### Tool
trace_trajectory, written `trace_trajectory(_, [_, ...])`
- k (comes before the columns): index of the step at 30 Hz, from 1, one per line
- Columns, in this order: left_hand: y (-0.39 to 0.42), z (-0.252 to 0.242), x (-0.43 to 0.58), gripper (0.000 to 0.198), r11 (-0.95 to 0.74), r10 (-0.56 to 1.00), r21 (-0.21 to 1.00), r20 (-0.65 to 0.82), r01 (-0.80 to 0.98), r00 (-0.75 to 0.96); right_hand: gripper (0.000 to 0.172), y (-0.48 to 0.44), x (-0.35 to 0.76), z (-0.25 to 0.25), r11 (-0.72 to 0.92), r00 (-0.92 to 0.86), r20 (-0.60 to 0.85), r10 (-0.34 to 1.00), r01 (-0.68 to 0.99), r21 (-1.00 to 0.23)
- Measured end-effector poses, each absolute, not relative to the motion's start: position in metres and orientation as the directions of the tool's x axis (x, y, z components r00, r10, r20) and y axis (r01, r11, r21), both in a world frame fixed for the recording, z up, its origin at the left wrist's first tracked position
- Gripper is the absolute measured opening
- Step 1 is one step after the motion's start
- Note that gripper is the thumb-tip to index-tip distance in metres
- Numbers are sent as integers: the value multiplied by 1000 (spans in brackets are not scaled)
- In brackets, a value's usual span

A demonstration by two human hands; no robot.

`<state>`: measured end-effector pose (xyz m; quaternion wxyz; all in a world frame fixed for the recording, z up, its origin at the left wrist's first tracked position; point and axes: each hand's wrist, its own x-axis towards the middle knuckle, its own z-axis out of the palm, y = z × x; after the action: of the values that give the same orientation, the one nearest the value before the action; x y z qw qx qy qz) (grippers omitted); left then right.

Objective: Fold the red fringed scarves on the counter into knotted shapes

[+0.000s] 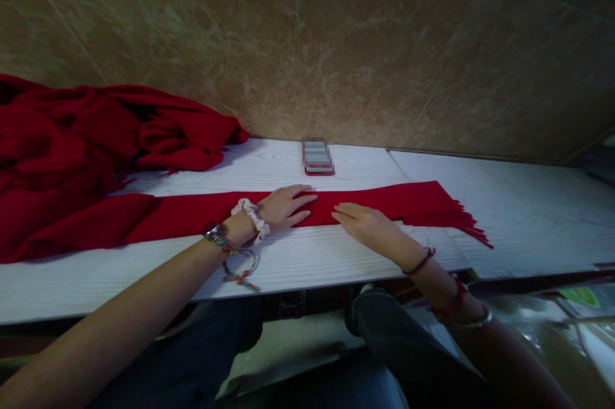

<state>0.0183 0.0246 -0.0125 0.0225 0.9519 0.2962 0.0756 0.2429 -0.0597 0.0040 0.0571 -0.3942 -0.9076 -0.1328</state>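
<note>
A long red scarf (408, 200) lies folded into a narrow strip across the white table (504, 217), its fringed end pointing right. My left hand (286, 205) rests flat on the strip near the middle, fingers stretched out. My right hand (365, 222) lies flat beside it on the strip's near edge, fingers also extended. Neither hand holds anything. The scarf's other end runs left into a heap of red fabric (72, 146).
A phone in a red case (318, 158) lies on the table just behind the scarf. A brown marbled wall (336, 43) rises right behind the table. My knees in dark trousers (384, 332) show under the table's front edge.
</note>
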Motion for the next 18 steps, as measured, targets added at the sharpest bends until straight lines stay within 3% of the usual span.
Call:
trace_trajectory(10, [17,-2,20,48,-743,667,18,-44,669,743,42,-59,249,3,655,-663,153,733,748,106])
trace_trajectory(18, [14,1,21,48,-734,676,34,-62,678,734,49,-60,256,5,629,-628,139,766,776,37])
